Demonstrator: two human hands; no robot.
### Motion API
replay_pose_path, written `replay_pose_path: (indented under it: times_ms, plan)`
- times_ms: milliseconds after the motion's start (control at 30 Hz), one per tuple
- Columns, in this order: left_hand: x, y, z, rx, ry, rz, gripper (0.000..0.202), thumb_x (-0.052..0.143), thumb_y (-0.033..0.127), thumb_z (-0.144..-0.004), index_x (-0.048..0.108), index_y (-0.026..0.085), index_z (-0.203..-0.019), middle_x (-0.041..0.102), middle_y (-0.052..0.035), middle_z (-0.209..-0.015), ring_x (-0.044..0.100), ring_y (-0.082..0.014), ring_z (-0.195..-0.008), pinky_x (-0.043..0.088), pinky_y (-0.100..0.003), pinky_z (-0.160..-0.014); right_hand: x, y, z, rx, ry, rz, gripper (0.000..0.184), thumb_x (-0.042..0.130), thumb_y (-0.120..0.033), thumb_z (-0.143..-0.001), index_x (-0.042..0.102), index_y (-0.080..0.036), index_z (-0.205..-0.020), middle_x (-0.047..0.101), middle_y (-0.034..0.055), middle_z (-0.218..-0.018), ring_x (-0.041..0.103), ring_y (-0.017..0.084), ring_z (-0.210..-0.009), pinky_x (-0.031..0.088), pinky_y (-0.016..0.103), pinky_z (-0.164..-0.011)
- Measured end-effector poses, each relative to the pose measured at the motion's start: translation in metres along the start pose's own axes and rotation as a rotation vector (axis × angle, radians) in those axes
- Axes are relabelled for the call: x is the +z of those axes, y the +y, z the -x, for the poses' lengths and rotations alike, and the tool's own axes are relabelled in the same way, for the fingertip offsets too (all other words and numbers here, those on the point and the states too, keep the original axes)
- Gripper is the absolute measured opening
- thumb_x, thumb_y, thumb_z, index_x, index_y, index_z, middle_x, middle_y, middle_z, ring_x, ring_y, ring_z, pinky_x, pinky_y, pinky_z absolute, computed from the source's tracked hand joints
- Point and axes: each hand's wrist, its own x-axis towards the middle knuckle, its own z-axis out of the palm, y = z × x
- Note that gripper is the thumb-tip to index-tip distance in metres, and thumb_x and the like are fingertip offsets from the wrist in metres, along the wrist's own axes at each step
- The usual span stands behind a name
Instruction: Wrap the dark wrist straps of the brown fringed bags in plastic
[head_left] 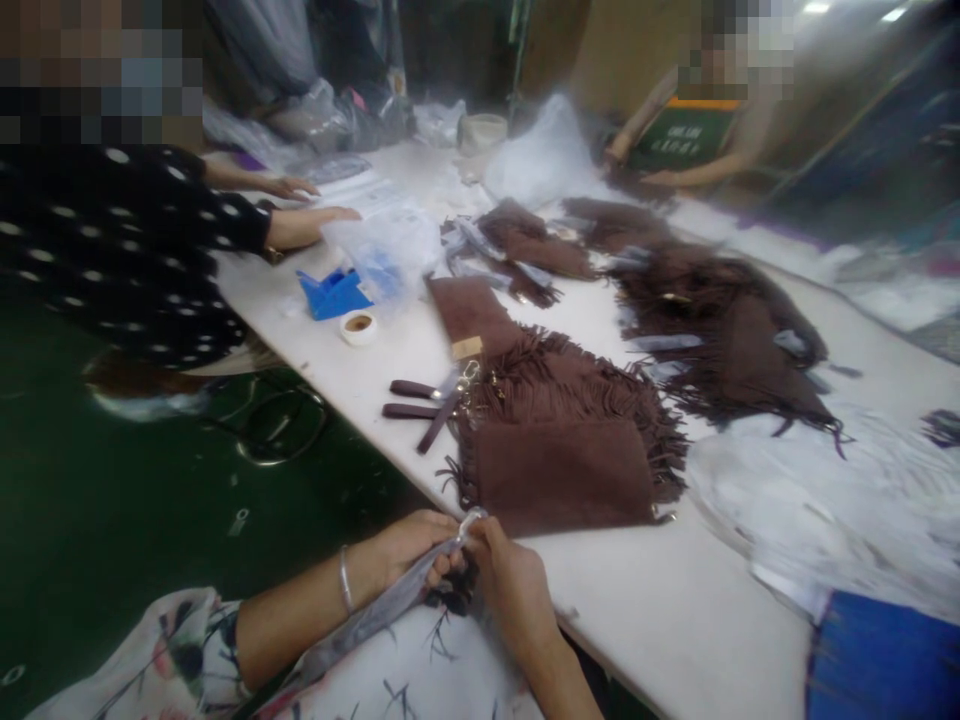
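Note:
At the table's near edge my left hand (421,545) and my right hand (514,580) are close together, fingers closed. Between them is a long strip in greyish clear plastic (397,598), trailing down to the left over my lap. Something dark shows below the fingers; its kind is unclear. Just beyond my hands lies a brown fringed bag (562,472), flat on the white table (630,580). Another brown suede piece (472,305) lies behind it. Dark wrist straps (412,411) with metal clasps (470,375) rest at its left side.
More brown fringed bags (750,340) are heaped at right. White plastic bags (840,510) and a blue item (885,655) lie at near right. A blue tape dispenser (334,293) and tape roll (359,328) sit left. Co-workers stand at left and far right.

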Motion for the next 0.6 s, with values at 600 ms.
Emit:
replay_pose_path:
  times_ms: [600]
  plan:
    - [-0.017,0.001,-0.015,-0.472,-0.247,0.313,0.009,0.052,0.007,-0.078,0.060,0.005,-0.074,0.053,-0.0041,-0.053,0.045,-0.0057,-0.035,0.032,-0.011,-0.033,0.007,0.007,0.005,-0.098,0.122,-0.130,0.018,0.048,-0.011,-0.088,0.060,-0.024,-0.093,0.068,-0.0011,-0.080,0.062,0.014,-0.069,0.034,0.020,-0.060]
